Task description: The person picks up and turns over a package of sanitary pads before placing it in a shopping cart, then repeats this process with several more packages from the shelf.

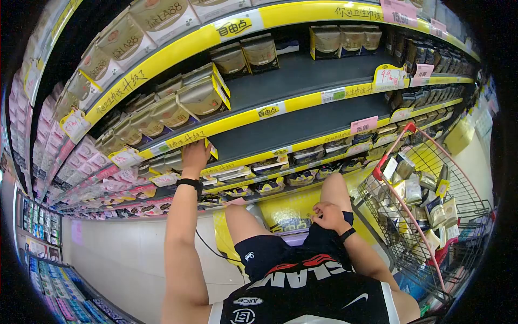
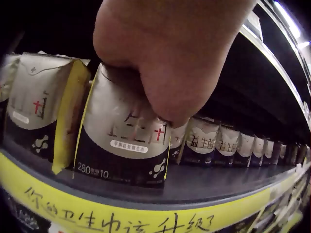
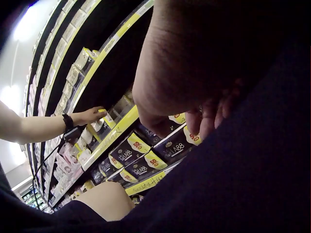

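My left hand reaches into a lower shelf and grips the top of a silver-and-black pack of sanitary pads. The pack stands upright near the shelf's front edge in the left wrist view, its upper part covered by the hand. Its yellow side shows beside the fingers in the head view. A similar pack stands just left of it. Over my right thigh, my right hand rests with fingers loosely curled and nothing in them.
A wire shopping cart with red trim stands at the right, holding several packs. More gold-and-black packs line the shelf above. Yellow label strips edge the shelves. A black cable hangs by the left arm.
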`<state>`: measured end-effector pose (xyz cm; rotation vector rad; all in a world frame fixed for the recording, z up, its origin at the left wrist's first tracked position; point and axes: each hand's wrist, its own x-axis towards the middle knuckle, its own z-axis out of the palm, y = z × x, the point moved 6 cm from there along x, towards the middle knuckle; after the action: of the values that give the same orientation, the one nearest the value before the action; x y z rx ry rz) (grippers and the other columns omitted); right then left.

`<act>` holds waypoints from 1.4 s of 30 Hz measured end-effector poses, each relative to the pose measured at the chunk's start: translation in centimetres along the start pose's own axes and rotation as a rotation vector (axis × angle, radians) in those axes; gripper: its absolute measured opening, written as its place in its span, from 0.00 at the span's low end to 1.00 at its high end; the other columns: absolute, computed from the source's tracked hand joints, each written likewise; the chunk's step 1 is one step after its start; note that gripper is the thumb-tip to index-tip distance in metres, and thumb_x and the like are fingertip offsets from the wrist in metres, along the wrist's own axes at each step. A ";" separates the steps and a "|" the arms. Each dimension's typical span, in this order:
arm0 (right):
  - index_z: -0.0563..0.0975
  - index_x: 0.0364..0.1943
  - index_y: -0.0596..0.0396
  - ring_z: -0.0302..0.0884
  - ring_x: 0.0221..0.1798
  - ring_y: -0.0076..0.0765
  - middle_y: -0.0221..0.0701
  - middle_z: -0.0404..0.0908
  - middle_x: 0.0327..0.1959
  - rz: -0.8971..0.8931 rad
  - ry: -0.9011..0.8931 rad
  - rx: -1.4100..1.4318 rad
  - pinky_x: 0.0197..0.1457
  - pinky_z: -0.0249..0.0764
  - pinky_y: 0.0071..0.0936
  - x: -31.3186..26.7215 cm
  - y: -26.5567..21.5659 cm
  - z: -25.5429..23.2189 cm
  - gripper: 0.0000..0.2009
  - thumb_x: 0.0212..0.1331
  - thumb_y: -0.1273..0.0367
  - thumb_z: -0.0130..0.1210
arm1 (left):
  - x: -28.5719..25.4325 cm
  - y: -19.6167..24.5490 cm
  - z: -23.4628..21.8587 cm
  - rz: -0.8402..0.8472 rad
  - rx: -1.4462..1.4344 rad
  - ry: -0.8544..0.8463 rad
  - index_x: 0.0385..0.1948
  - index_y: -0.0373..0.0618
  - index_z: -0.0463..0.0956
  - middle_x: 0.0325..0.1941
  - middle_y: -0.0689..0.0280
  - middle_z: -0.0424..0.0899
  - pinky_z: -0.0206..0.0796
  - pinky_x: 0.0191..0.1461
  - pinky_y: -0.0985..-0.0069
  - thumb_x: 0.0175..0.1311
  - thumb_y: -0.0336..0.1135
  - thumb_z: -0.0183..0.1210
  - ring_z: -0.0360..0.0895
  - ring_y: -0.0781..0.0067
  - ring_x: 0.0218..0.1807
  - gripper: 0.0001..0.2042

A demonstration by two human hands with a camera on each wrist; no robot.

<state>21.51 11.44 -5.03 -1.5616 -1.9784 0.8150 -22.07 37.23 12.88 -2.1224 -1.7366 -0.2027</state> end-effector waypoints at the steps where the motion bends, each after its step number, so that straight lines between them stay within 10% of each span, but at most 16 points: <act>1: 0.82 0.39 0.53 0.84 0.38 0.45 0.36 0.85 0.32 -0.005 0.001 -0.008 0.43 0.79 0.41 -0.1 0.1 0.0 0.17 0.51 0.57 0.62 | 0.1 -0.2 0.3 0.000 -0.001 -0.030 0.63 0.46 0.73 0.62 0.52 0.79 0.57 0.73 0.54 0.70 0.50 0.54 0.73 0.49 0.65 0.24; 17: 0.82 0.39 0.53 0.83 0.40 0.46 0.35 0.85 0.32 -0.038 -0.011 -0.044 0.44 0.78 0.42 0.2 0.0 -0.2 0.16 0.52 0.57 0.62 | -0.8 1.3 -1.8 -0.056 0.118 -0.199 0.69 0.40 0.64 0.69 0.50 0.72 0.55 0.76 0.51 0.67 0.52 0.58 0.68 0.49 0.70 0.34; 32: 0.83 0.37 0.51 0.84 0.38 0.45 0.34 0.86 0.31 -0.036 -0.024 -0.080 0.43 0.80 0.42 0.3 -0.5 0.1 0.14 0.53 0.57 0.61 | -3.0 2.7 -3.3 -0.130 0.018 0.052 0.67 0.40 0.64 0.66 0.50 0.70 0.53 0.75 0.52 0.54 0.44 0.69 0.66 0.48 0.68 0.38; 40: 0.83 0.39 0.50 0.86 0.40 0.43 0.33 0.87 0.34 -0.008 -0.057 -0.092 0.44 0.81 0.40 0.2 0.3 0.5 0.15 0.54 0.56 0.60 | -12.3 10.2 -6.4 -0.097 -0.329 0.298 0.52 0.40 0.72 0.59 0.48 0.73 0.64 0.61 0.50 0.53 0.40 0.68 0.71 0.43 0.59 0.26; 42: 0.83 0.39 0.50 0.86 0.39 0.43 0.33 0.87 0.34 -0.004 -0.062 -0.097 0.44 0.81 0.40 0.1 0.1 0.3 0.15 0.54 0.56 0.59 | -16.5 14.4 -5.7 -0.113 -0.558 0.060 0.46 0.42 0.75 0.51 0.50 0.78 0.68 0.57 0.53 0.53 0.40 0.69 0.75 0.45 0.53 0.20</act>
<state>21.34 11.50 -5.35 -1.6042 -2.0931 0.7852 -11.06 17.77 9.36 -2.3458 -1.9282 -0.8612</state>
